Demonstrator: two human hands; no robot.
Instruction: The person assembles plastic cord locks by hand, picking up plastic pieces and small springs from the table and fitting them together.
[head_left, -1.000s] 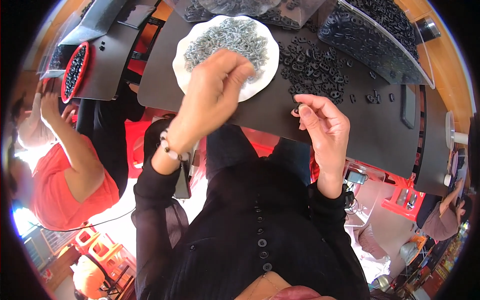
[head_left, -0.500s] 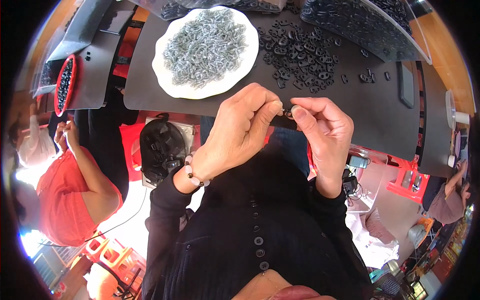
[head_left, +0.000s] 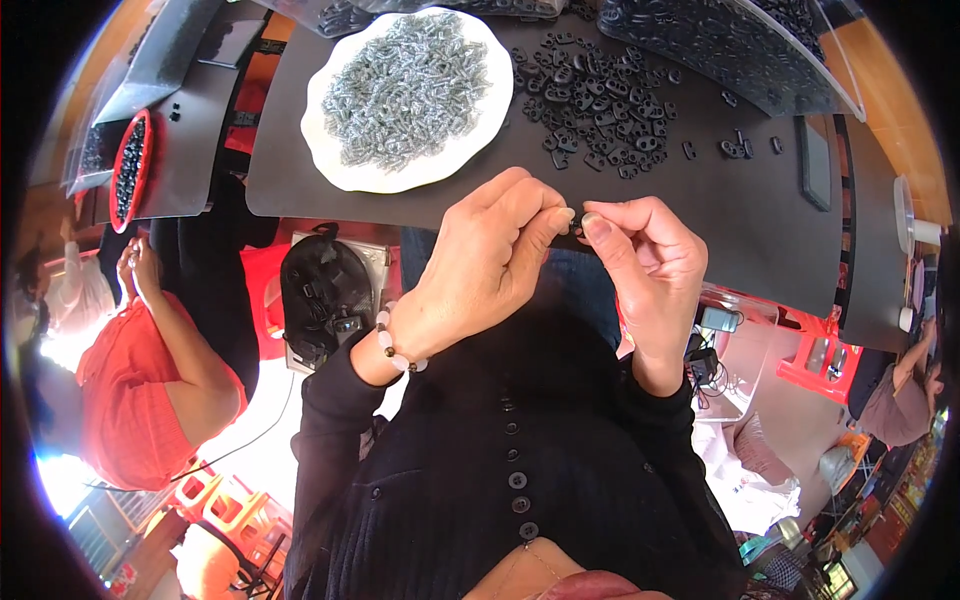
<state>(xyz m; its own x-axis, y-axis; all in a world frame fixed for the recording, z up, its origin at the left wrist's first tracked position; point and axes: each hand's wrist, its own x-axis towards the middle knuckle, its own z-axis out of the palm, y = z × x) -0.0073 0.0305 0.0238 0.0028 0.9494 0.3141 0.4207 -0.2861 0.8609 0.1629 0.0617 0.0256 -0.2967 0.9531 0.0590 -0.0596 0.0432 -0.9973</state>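
Above the near edge of the dark table [head_left: 770, 230], my hands meet fingertip to fingertip. A small black plastic piece [head_left: 576, 228], like part of a cord lock, is pinched between them, mostly hidden by the fingers. My left hand [head_left: 495, 245] is closed with thumb and index finger on its left side. On its right side press the thumb and index finger of my right hand [head_left: 655, 260], its other fingers curled. Beyond my left hand stands a white scalloped plate [head_left: 322, 160] heaped with small metal springs [head_left: 410, 90]. A pile of black two-holed plastic pieces [head_left: 610, 105] lies beyond my right hand.
A clear bin of black parts [head_left: 715, 50] stands at the back right. Near the right edge lies a dark flat phone-like slab [head_left: 815, 165]. A red-rimmed tray [head_left: 130, 170] sits on the left table, near a person in red [head_left: 150, 390]. A black bag [head_left: 325, 290] rests below the table.
My fingertips have come closer together around the black piece, the left ones moving slightly right. The plate and piles keep their places.
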